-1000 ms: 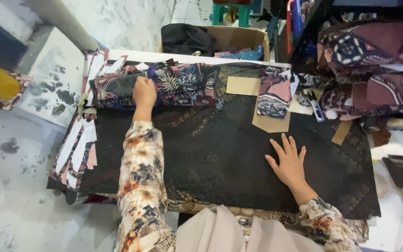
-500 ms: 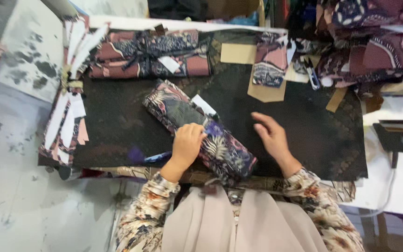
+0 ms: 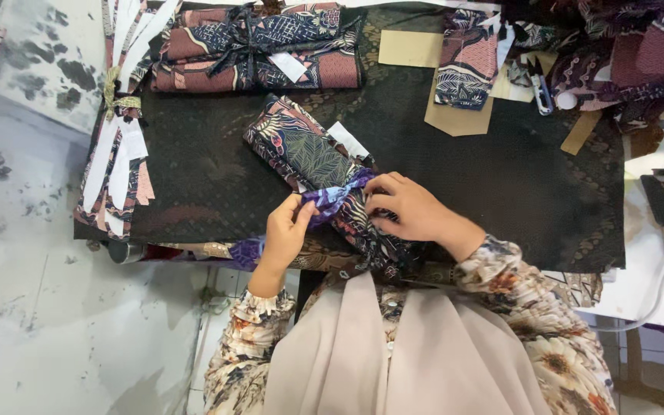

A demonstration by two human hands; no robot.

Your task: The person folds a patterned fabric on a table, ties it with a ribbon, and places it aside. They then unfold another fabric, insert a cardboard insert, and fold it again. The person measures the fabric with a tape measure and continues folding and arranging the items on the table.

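Rolled batik fabric bundle [image 3: 318,170] lies diagonal on the dark cloth-covered worktop [image 3: 501,200], near its front edge, right in front of the person. A purple fabric strip [image 3: 330,201] wraps across the bundle's near end, w/ a white paper tag [image 3: 347,141] tucked at its far side.

Left hand [image 3: 283,232]: grip pinched shut on the strip's end, thumb & forefinger together, wrist bent up from below the worktop edge. Right hand [image 3: 407,209]: fingers curled down over the bundle beside the strip, fingertips pressed together at the knot spot; looks clamped on the strip's other end, tho the tips are partly hidden.

To do this bit well, I'd say: keep the roll pinned w/ the right palm so it can't unroll, pull both ends evenly, seat the strip snug round the middle of the roll, not slipping off the end.

Nearby: a tied bundle stack [image 3: 259,46] at the far side, paper pattern strips [image 3: 121,146] at left, cardboard pieces [image 3: 455,115] and small snips [image 3: 541,91] at right.
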